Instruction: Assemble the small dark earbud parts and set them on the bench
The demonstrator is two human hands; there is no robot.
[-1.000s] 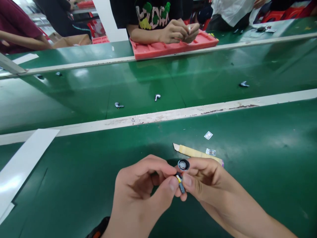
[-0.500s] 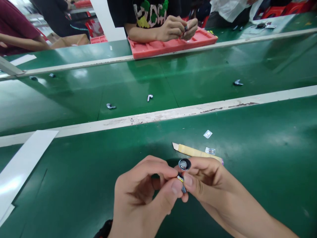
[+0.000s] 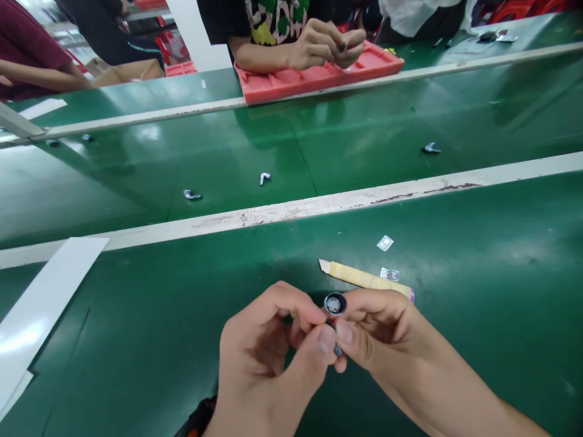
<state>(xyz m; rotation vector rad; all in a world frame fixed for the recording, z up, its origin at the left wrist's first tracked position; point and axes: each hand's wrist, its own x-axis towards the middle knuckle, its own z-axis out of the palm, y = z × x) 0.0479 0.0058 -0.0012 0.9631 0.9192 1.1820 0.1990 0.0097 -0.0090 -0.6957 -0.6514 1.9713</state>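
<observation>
Both my hands meet over the green bench around an opened earbud [image 3: 336, 304], whose round dark cup faces up with a silvery disc inside. My right hand [image 3: 382, 334] pinches the earbud between thumb and fingers. Thumb and forefinger of my left hand [image 3: 282, 346] are closed on a small part just below the cup, mostly hidden by the fingertips. Just beyond my right hand lies a craft knife [image 3: 364, 278] with a yellow wrapped handle, its blade pointing left. Two small printed stickers [image 3: 385, 243] lie behind and beside it.
Several earbuds [image 3: 265, 178] lie on the green strip beyond the white rail [image 3: 291, 210]. White sheets [image 3: 45, 297] rest at the left. Across the bench, a co-worker's hands [image 3: 328, 45] hold a small dark part over a red tray [image 3: 282, 88]. Other people sit further back.
My left hand has shifted slightly right, and its fingertips now cover the yellow-edged part seen below the cup before. The belt's earbuds appear slightly further left.
</observation>
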